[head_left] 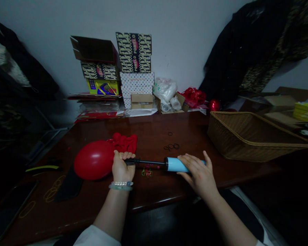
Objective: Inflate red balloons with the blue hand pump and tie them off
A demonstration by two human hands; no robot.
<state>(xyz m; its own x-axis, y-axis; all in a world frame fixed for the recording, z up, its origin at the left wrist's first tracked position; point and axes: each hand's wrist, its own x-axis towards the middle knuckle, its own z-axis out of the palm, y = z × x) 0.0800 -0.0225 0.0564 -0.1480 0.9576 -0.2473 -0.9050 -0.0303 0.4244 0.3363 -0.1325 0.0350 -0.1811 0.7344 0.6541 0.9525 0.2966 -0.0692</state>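
An inflated red balloon [94,160] is at the left, its neck hidden behind my left hand [123,166]. That hand is closed around the black handle end of a balloon pump [175,164], next to the balloon. The pump's black rod shows between my hands, and its light blue barrel lies to the right. My right hand [199,171] grips the barrel from above, little finger raised. Behind my left hand sits a heap of red uninflated balloons [127,141]. Small coloured rubber bands [146,172] lie on the table under the rod.
A wicker basket [228,150] stands on the table at the right. Black bands [172,147] lie beyond the pump. Stacked boxes [137,82] and a plastic bag [165,89] line the wall. Tan bands [51,193] and a dark flat object [69,184] are at the left.
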